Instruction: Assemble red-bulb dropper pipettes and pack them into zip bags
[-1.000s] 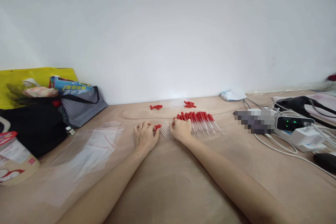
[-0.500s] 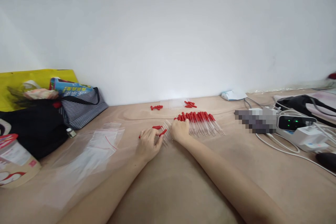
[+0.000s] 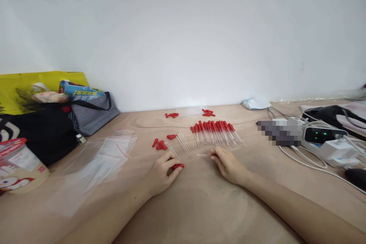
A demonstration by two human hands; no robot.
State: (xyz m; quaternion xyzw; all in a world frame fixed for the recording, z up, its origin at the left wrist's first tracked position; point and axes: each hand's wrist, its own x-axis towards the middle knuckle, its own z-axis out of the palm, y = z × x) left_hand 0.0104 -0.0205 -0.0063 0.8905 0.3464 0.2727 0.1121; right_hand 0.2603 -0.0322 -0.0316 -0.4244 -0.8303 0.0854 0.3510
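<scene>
My left hand [image 3: 162,171] is pinched on a small red rubber bulb [image 3: 177,166] just above the table. My right hand [image 3: 228,164] pinches the end of a thin clear glass tube [image 3: 203,155] that points left toward the bulb. Behind them lies a row of assembled droppers with red bulbs [image 3: 215,132]. Left of that row are loose clear tubes [image 3: 182,142] and a few loose red bulbs [image 3: 160,144]. More red bulbs [image 3: 171,114] and a second small bunch of bulbs [image 3: 207,112] lie near the wall.
Clear zip bags [image 3: 100,160] lie at the left. A striped bag [image 3: 91,116], a black bag [image 3: 42,131] and a yellow bag [image 3: 17,89] stand at far left. Chargers, a white device [image 3: 328,141] and cables crowd the right side.
Both hands drew back from the pile toward me. The left hand came away with a red bulb, the right with a single clear tube, and the two pieces now face each other.
</scene>
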